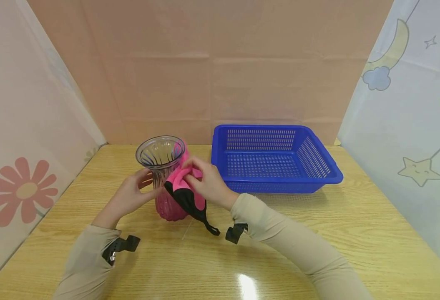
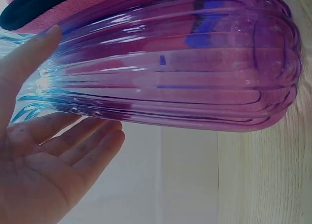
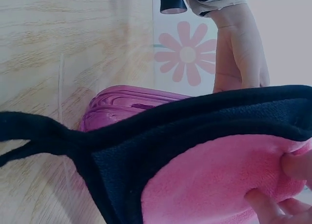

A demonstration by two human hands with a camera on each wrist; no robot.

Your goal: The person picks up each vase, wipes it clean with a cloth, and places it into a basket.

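Note:
A ribbed glass vase (image 1: 169,207), clear at the flared rim and pink toward the base, stands upright on the table. My left hand (image 1: 129,196) holds it below the rim from the left, thumb in front and fingers round the far side. In the left wrist view the fingertips (image 2: 114,129) lie along the vase's ribs. My right hand (image 1: 213,186) pinches a pink cloth (image 3: 204,180) with black edging and a hanging loop (image 1: 213,229). The cloth lies against the vase's right side, and part of it reaches behind the rim.
A blue perforated plastic basket (image 1: 272,180) stands at the back right of the wooden table (image 1: 280,241). Behind it hangs a plain peach backdrop (image 1: 212,83). Patterned sheets rise on both sides. A thin pale strip (image 1: 187,231) lies near the vase's base.

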